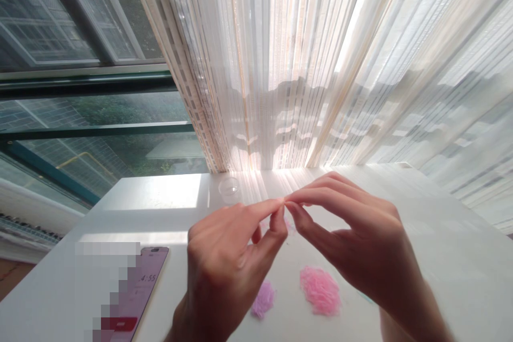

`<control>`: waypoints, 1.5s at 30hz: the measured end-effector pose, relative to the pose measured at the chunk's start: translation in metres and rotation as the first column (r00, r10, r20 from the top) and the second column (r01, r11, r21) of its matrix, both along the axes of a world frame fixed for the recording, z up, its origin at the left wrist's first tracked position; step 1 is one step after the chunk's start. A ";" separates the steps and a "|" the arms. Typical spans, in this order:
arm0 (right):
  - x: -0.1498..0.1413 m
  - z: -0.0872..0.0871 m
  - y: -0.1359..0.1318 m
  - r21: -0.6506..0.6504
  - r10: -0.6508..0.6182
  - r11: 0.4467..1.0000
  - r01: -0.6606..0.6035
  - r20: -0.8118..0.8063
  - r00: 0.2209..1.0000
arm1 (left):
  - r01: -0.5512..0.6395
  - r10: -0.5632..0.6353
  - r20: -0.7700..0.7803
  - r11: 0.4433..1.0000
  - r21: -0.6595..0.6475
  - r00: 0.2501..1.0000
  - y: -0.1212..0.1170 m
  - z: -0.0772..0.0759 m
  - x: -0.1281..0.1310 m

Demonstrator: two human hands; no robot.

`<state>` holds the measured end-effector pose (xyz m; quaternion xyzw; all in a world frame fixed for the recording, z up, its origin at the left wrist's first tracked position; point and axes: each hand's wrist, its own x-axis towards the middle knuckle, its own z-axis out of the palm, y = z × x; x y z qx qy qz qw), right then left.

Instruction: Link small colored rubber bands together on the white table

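My left hand (230, 256) and my right hand (356, 230) meet at the fingertips above the white table. Thumb and forefinger are pinched together on each hand, and whatever lies between them is too small to make out. Below them sits a loose pile of thin pink bits (320, 289), perhaps little elastic bands. A smaller purple pile (263, 299) of similar bits lies partly behind my left wrist. Farther back, a scatter of pale pink and bluish bits (289, 225) shows between the hands, mostly covered by the fingers.
To the left on the white table (168, 227) lies a phone (150, 283) with its screen lit, partly blurred out. A small clear round dish (228, 187) stands near the back edge. Behind hangs a sheer striped curtain (272, 64), beside a window (100, 112) at left.
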<state>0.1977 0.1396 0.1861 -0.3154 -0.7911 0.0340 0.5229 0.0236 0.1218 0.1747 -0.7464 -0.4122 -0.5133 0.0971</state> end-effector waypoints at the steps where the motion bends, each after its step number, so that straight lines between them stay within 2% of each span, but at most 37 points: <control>1: 0.000 0.000 0.000 0.005 -0.007 1.000 0.007 -0.001 1.000 | -0.007 0.007 -0.003 1.000 0.000 1.000 -0.001 0.000 0.000; 6: -0.002 -0.001 -0.001 0.028 -0.022 0.999 0.022 -0.011 1.000 | -0.028 0.028 -0.004 1.000 -0.002 1.000 -0.004 0.000 0.002; 15: -0.003 -0.001 -0.001 0.021 -0.039 0.999 0.039 0.005 0.999 | -0.005 0.006 -0.036 1.000 0.013 0.999 -0.004 -0.002 0.000; 24: 0.004 0.001 0.000 0.015 -0.025 1.000 0.024 0.057 0.998 | 0.034 -0.035 -0.041 0.999 -0.025 0.999 0.000 -0.002 -0.002; 32: 0.002 0.001 -0.001 0.011 -0.030 0.999 0.030 0.036 0.999 | 0.063 -0.061 0.032 0.997 -0.055 0.998 0.001 -0.004 0.001; 35: 0.000 0.001 -0.001 0.014 -0.029 0.999 0.029 0.002 1.000 | 0.084 -0.068 0.155 0.992 -0.098 0.986 0.004 -0.003 0.002; 38: -0.001 0.002 -0.001 0.020 -0.023 1.000 0.024 -0.048 0.999 | 0.171 -0.095 0.334 0.963 -0.206 0.938 0.009 -0.002 0.001; 41: -0.001 0.004 -0.002 -0.011 -0.004 1.000 0.003 -0.088 0.996 | 0.341 -0.184 0.460 0.895 -0.287 0.868 0.014 -0.001 -0.001; 45: 0.001 0.005 -0.005 -0.084 0.035 0.995 -0.047 -0.137 0.990 | 0.498 -0.289 0.557 0.824 -0.268 0.779 0.019 -0.001 -0.004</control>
